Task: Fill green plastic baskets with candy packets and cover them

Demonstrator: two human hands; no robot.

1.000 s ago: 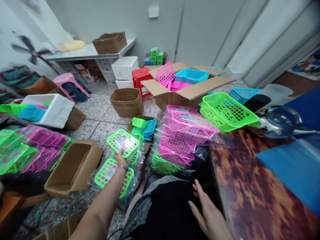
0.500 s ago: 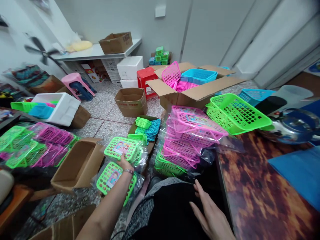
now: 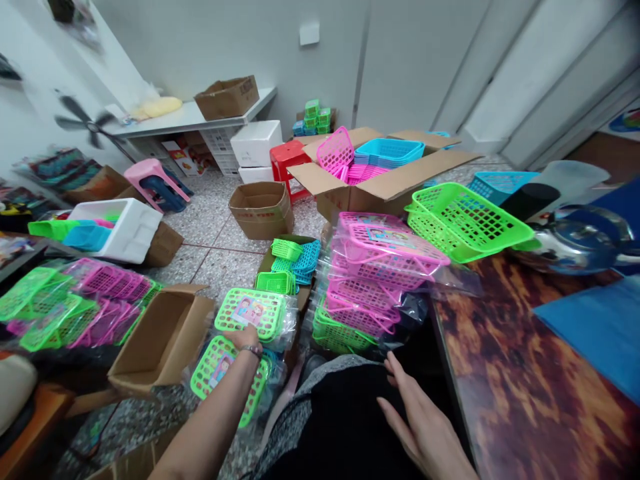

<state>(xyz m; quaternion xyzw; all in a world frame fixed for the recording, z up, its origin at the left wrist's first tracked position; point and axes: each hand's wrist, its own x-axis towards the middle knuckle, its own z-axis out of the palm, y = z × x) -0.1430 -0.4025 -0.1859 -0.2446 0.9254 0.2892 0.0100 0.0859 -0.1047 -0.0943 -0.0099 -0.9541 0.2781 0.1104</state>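
Observation:
My left hand reaches down to the near edge of a green plastic basket with a cartoon picture card, in clear wrap. Its thumb stretches left, apart from the fingers, which touch the basket's edge; no firm grip shows. Just below that hand lies a second green basket with a similar card, partly covered by my forearm. Over my dark-clothed lap, my right hand is open and empty, fingers extended. Wrapped pink baskets are stacked ahead of it, above a green one.
An open carton stands left of the green baskets. Farther ahead, a large carton holds pink and blue baskets. Small green and blue baskets fill a box at centre. The brown table at right bears a green basket and a kettle.
My left hand has slid back toward me, from the upper green basket's top to its near edge. That basket has shifted slightly nearer and right. My right hand has barely moved.

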